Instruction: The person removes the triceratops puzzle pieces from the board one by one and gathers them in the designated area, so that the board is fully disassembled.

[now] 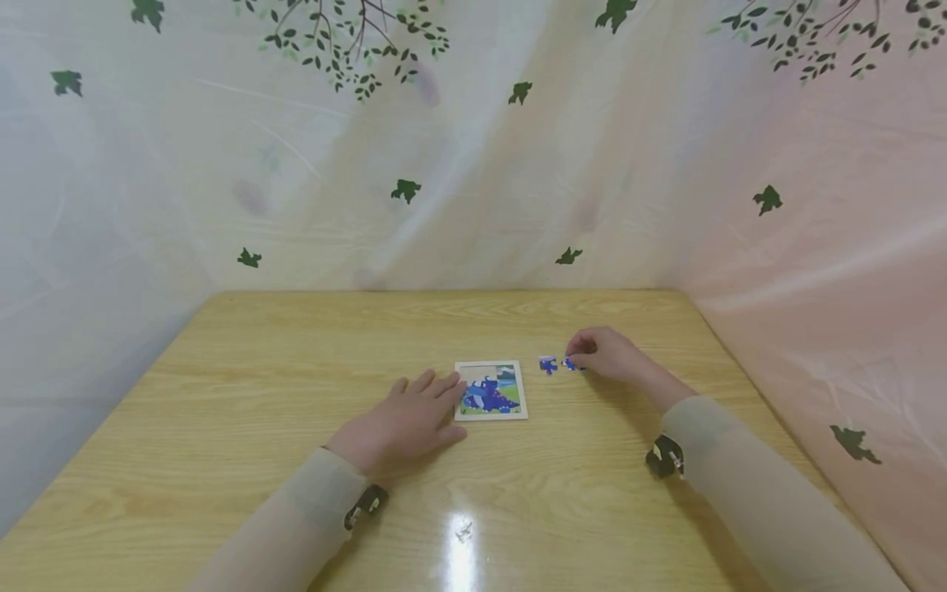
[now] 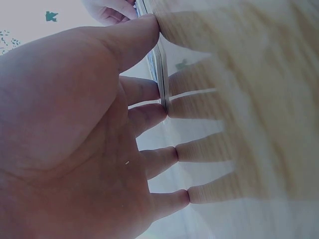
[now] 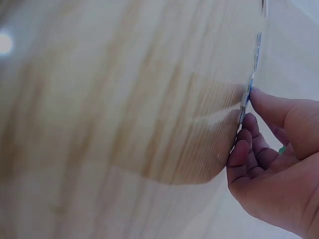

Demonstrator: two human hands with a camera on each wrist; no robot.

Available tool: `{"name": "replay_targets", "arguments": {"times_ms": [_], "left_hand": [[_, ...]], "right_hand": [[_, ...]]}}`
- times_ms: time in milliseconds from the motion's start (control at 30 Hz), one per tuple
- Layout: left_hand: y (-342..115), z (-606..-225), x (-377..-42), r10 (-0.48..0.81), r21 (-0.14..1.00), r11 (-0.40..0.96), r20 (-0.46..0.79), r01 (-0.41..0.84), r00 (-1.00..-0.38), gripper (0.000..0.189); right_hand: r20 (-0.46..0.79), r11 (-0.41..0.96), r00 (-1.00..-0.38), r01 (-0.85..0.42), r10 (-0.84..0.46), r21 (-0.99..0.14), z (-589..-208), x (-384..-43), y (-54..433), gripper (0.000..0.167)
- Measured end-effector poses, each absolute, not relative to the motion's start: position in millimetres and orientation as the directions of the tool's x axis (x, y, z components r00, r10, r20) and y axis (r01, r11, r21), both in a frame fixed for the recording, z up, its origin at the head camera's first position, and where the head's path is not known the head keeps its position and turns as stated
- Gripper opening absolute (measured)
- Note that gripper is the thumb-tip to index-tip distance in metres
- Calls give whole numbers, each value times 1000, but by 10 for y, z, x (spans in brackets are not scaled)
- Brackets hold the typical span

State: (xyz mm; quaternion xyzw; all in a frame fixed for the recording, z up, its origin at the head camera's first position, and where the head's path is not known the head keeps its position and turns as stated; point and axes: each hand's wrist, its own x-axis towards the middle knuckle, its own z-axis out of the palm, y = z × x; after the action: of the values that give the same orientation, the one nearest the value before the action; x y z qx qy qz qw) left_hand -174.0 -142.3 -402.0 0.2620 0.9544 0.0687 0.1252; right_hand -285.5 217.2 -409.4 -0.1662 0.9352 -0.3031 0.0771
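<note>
Puzzle point(image 1: 491, 403), touched by spread left hand point(image 1: 403, 419); right hand point(image 1: 610, 355) pinching piece point(image 1: 569, 363) toward table point(image 1: 296, 345) right edge; likely pick-up, calls for lift leftward

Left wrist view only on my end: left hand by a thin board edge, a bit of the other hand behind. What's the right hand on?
Observer: The right hand pinches a blue puzzle piece.
Operator: Any other loose piece?
Observer: Head view shows a second blue piece, lying between that one and the white-framed puzzle.
Operator: That's the board by the left hand? Is it filled in?
Observer: Not fully: there's a pale gap at its upper left, above the dinosaur picture.
</note>
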Motion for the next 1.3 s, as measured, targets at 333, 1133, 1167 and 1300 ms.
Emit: {"name": "replay_targets", "arguments": {"times_ms": [333, 1133, 1167, 1300], "left_hand": [[-1436, -4058, -1764, 519, 200, 852, -196, 484, -832, 76], [-1435, -4055, -1761, 528, 187, 847, -186, 497, -829, 75], [-1435, -4054, -1759, 528, 185, 847, -184, 498, -829, 75], [-1431, -4046, -1754, 524, 181, 850, -183, 495, -832, 75]], "right_hand": [[-59, 768, -951, -208, -304, -605, -4051, -2860, 2115, 16], [10, 686, -892, -355, -452, -635, -3947, -2725, 1279, 17], [6, 685, -889, -357, -457, -636, -3953, -2724, 1261, 16], [-25, 684, -878, -354, -478, -637, -3945, -2700, 1202, 14]]}}
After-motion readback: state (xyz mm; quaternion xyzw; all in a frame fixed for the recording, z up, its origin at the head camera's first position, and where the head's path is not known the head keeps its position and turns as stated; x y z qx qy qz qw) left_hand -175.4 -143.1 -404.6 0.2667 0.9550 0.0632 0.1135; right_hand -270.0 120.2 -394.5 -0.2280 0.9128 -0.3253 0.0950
